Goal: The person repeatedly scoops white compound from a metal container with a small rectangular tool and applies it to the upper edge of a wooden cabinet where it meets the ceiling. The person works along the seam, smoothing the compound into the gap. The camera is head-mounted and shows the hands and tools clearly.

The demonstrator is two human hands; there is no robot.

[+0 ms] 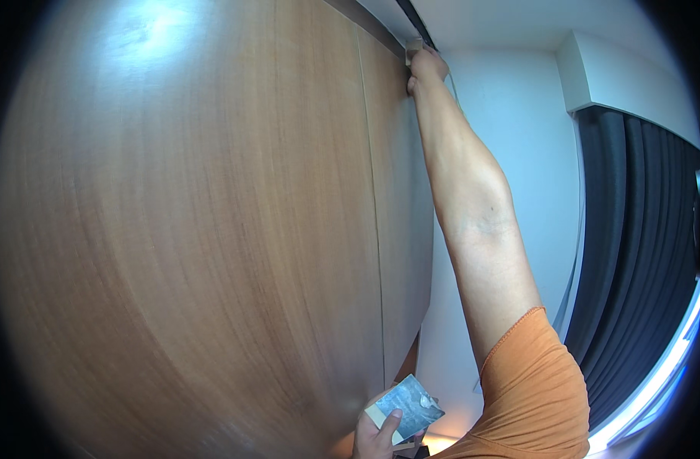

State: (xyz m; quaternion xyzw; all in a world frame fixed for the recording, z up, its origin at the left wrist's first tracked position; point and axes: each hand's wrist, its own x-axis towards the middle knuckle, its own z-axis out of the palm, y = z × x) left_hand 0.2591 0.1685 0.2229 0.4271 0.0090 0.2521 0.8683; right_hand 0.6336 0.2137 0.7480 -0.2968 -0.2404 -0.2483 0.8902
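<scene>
My right arm stretches high up in front of me. At the top corner of a tall wood-grain panel (212, 229), my right hand (429, 67) is closed, fingers curled, with a small pale beige block-like piece (413, 50) in it. The piece is close to the panel's upper edge and the ceiling; whether it touches them I cannot tell. Low in the view, my left hand (377, 437) grips a flat blue-grey rectangular packet (413, 405) with a pale strip along one edge. Its thumb presses on the face, and one corner looks crumpled and shiny.
A narrow seam (371, 191) divides the wood-grain surface. Right of it is a white wall (518, 130), then dark pleated curtains (633, 229) under a white boxed ledge (618, 84). A dark strip (415, 19) runs along the ceiling. Warm light glows below my left hand.
</scene>
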